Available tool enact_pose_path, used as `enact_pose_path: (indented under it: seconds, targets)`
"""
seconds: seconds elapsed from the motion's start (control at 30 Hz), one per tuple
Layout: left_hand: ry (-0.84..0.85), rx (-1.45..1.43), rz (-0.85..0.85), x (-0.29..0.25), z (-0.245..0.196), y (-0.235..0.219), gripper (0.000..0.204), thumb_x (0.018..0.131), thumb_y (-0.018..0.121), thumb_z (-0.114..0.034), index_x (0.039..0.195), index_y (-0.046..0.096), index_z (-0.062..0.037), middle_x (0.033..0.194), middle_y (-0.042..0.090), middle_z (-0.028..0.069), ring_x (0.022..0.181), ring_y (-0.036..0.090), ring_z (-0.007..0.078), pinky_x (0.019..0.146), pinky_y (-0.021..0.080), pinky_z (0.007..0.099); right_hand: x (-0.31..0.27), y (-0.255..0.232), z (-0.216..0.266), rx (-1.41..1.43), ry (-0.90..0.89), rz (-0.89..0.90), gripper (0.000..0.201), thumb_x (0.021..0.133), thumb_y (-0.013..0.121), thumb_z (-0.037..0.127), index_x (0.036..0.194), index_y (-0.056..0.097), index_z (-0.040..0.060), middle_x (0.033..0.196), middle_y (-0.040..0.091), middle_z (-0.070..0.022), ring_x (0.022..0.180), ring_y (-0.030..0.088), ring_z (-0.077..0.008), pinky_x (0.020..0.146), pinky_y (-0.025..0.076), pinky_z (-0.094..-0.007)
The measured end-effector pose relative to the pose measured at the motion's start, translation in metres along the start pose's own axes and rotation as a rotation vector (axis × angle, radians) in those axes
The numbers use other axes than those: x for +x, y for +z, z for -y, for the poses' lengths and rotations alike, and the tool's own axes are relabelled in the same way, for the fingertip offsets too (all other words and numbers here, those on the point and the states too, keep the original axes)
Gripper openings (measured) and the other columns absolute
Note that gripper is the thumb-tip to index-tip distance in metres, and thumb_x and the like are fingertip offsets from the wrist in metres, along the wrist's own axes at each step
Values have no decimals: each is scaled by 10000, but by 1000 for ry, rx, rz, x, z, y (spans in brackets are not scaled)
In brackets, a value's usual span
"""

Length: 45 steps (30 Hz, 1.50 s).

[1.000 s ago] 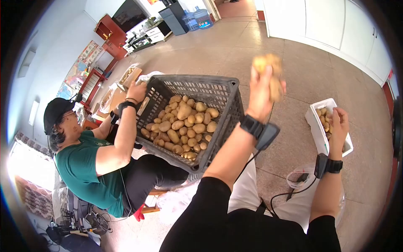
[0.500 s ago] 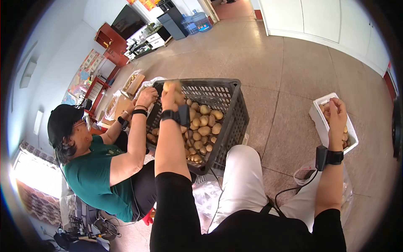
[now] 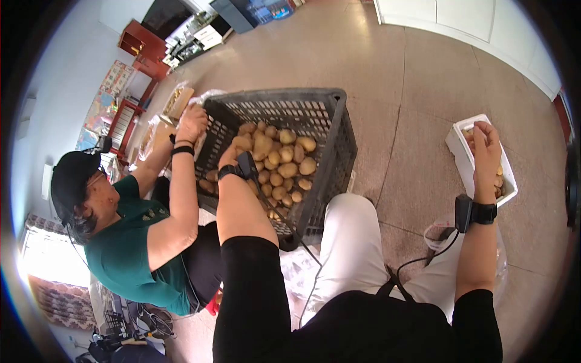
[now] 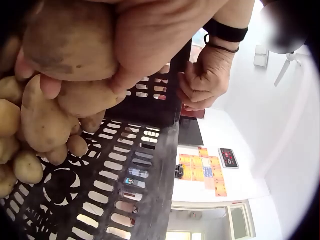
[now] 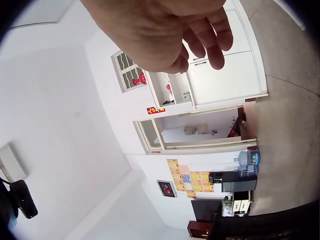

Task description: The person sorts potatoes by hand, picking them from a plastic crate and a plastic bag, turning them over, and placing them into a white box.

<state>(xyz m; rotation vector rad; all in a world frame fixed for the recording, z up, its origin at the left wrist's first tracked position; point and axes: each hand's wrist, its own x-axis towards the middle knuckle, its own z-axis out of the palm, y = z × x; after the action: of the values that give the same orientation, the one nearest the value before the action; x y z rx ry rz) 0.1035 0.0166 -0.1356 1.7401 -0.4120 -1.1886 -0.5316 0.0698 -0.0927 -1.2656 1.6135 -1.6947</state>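
Inside the black plastic crate (image 3: 342, 139), my left hand (image 3: 230, 157) is low among the heaped potatoes (image 3: 284, 157). In the left wrist view its fingers (image 4: 50, 86) and thumb curl round a large potato (image 4: 70, 42), and a second potato (image 4: 90, 97) sits against the thumb tip, just above the pile. On the other side, my right hand (image 3: 486, 151) hangs over a white foam box (image 3: 469, 175) with potatoes in it. Its fingers (image 5: 202, 37) are loosely bent and nothing is held in them.
Left of the crate sits a person in a green shirt (image 3: 133, 242), one hand (image 3: 192, 123) at the crate's far-left corner. Beyond them is a small carton (image 3: 180, 103) of potatoes. A plastic bag (image 3: 296, 272) lies below the crate. Tiled floor (image 3: 387, 151) separates crate and foam box.
My left hand has swung left from above the floor, carrying potatoes, over the crate and down into it. My right hand has stayed above the foam box.
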Motion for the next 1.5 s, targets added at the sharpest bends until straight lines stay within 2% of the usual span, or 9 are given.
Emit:
enact_pose_path:
  seconds: [0.23, 0.33, 0.53, 0.73, 0.93, 1.23, 1.3, 1.4, 1.5]
  targets:
    - [-87, -660, -24, -48, -3, 16, 402, 909, 390, -315, 1015, 421, 71, 905, 536, 205, 718, 547, 307, 583, 522, 438, 1, 18, -7, 5, 9, 34, 211, 842, 554, 148, 1000, 563, 9, 866, 601, -47, 720, 580, -96, 612, 430, -207]
    - [25, -739, -43, -53, -7, 23, 394, 907, 430, -257, 1159, 343, 34, 1136, 445, 210, 1014, 485, 338, 783, 498, 485, 2, 21, -13, 9, -6, 45, 215, 841, 556, 151, 1005, 560, 12, 882, 602, -46, 719, 583, -97, 609, 434, -209]
    - [107, -830, -178, -61, -16, 37, 483, 918, 397, -261, 1283, 268, 30, 1291, 330, 250, 1151, 396, 338, 884, 437, 500, 0, 21, -11, -39, -20, 68, 211, 844, 552, 151, 1008, 561, 19, 890, 604, -43, 720, 587, -92, 604, 434, -207]
    - [8, -835, 240, 22, 2, -24, 593, 872, 474, -341, 1295, 227, -5, 1083, 468, 198, 886, 547, 347, 692, 525, 437, -2, 16, -4, -6, -3, 55, 203, 846, 547, 144, 1005, 560, 19, 894, 604, -40, 728, 591, -97, 608, 432, -207]
    - [143, -858, -93, -52, -22, 36, 618, 876, 461, -340, 1297, 198, 28, 1022, 486, 177, 790, 569, 262, 693, 520, 413, 0, 6, -11, 38, -22, 58, 198, 846, 549, 140, 999, 559, 16, 892, 599, -39, 726, 588, -98, 610, 431, -205]
    - [223, -719, -89, -19, -21, 22, 603, 892, 426, -357, 1278, 215, 55, 996, 500, 151, 834, 567, 252, 726, 513, 391, -1, -3, -10, 44, -51, 4, 184, 844, 555, 137, 981, 561, 13, 857, 596, -34, 696, 585, -93, 585, 434, -203]
    - [290, -431, 179, 50, -15, -20, 528, 913, 319, -372, 1186, 377, 76, 955, 556, 170, 837, 576, 266, 711, 509, 364, 2, -4, -15, 48, -62, -27, 177, 844, 555, 131, 975, 560, 11, 850, 596, -36, 688, 586, -96, 581, 437, -202]
    - [356, -102, 155, 24, -24, -8, 587, 896, 203, -399, 987, 564, 54, 929, 616, 200, 838, 592, 254, 706, 487, 351, 11, -15, -19, 153, -125, -107, 156, 846, 551, 115, 959, 557, 9, 836, 590, -42, 679, 593, -109, 571, 451, -213]
    - [250, -132, 116, 17, -36, 1, 598, 869, 264, -457, 1055, 552, 33, 1012, 595, 159, 895, 580, 263, 778, 463, 333, 15, -44, 1, 352, -97, -341, 157, 848, 550, 116, 949, 548, -4, 822, 580, -56, 674, 602, -128, 550, 463, -229]
